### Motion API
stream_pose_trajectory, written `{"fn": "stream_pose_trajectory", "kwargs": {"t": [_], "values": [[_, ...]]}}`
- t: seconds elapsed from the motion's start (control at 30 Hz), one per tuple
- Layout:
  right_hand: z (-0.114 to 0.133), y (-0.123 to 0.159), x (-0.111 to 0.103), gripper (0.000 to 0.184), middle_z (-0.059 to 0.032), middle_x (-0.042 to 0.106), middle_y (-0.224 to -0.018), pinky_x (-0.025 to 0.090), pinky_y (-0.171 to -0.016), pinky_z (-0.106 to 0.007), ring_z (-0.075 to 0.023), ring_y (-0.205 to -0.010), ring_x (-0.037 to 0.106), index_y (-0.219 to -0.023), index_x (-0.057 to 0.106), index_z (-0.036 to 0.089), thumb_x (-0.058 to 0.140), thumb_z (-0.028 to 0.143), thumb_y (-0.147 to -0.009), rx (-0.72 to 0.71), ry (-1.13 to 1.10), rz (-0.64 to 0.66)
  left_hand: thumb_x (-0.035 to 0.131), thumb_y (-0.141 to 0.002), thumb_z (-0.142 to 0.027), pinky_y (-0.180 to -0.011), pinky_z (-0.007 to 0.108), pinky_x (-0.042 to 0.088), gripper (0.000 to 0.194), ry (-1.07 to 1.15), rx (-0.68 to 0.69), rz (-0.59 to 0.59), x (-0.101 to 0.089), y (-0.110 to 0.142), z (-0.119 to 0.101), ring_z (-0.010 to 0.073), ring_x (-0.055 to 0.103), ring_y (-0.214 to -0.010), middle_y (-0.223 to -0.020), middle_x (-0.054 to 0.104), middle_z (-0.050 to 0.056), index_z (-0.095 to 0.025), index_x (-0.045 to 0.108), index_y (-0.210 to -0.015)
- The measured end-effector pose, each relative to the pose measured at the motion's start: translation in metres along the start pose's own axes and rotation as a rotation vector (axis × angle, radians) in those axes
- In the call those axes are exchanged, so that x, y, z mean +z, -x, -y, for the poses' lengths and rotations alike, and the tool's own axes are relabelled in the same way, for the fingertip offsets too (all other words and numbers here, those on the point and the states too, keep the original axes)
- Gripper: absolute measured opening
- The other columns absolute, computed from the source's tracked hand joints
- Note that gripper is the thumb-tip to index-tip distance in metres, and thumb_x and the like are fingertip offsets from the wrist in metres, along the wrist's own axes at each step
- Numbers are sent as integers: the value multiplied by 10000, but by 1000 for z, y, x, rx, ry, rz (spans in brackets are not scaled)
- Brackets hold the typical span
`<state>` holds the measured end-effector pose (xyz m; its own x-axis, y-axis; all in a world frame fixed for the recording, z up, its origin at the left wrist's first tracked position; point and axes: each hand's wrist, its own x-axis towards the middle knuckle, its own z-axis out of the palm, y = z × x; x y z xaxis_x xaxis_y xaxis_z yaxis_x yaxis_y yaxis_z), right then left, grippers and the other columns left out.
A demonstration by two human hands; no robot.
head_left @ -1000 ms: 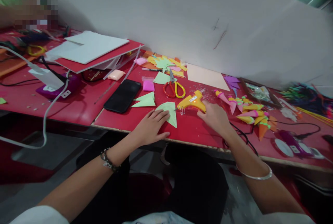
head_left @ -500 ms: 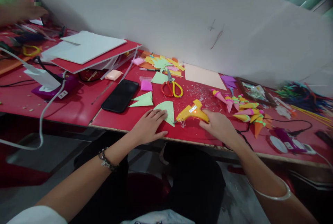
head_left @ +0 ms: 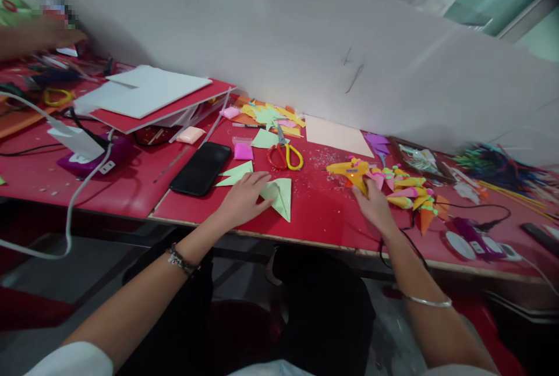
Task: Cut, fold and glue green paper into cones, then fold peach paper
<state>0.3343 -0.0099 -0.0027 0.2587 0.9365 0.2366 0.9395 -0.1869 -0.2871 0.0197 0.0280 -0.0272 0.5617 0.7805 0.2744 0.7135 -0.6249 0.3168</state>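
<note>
My right hand (head_left: 373, 204) is wrapped around the handle of a yellow hot glue gun (head_left: 349, 171), whose nozzle points left above the red table. A small orange light glows on its body. My left hand (head_left: 247, 198) rests at the left edge of a folded light green paper piece (head_left: 283, 198), its fingers stretched out and the thumb apart. The part of the paper under the fingers is hidden. Just beyond that hand lies another green paper piece (head_left: 238, 173). Scissors (head_left: 286, 156) with red and yellow handles lie farther back.
A black phone (head_left: 201, 169) lies left of my left hand. Small pink, yellow and orange paper cones (head_left: 410, 190) are grouped right of the glue gun. White boards (head_left: 148, 91) are stacked back left. A purple power socket (head_left: 474, 236) sits right. Another person's hand (head_left: 43, 35) is far left.
My right hand has moved the glue gun away from the green paper, rightward and farther back. My left hand has shifted slightly left toward the paper's edge, uncovering a fold.
</note>
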Motion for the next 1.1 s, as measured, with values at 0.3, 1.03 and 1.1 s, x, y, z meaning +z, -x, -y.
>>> {"fn": "stream_pose_trajectory", "kwargs": {"t": [0.3,1.03,1.1], "values": [[-13,5,26,346,-136,569,-900,397,-736,-325,-233,-865,529,-1003,482,101,361,349,-794,13,22,-19,524,-724,-469,-794,434,339,362,-211,-136,-11,9,-11,-2,282,445,-970,-1006,521,111,-166,529,-921],[66,30,3,223,-54,630,-802,442,-684,-294,-171,-745,579,-849,609,170,451,301,-760,22,-691,-10,492,-736,-408,-565,258,346,251,121,-125,117,8,-21,5,181,527,-654,-692,535,34,-168,495,-660],[68,20,5,218,-35,614,-737,447,-675,-290,-150,-696,576,-886,591,167,459,279,-754,36,-840,-4,468,-758,-405,-524,236,333,251,333,-131,95,3,-25,3,148,506,-581,-624,515,2,-169,475,-670]]}}
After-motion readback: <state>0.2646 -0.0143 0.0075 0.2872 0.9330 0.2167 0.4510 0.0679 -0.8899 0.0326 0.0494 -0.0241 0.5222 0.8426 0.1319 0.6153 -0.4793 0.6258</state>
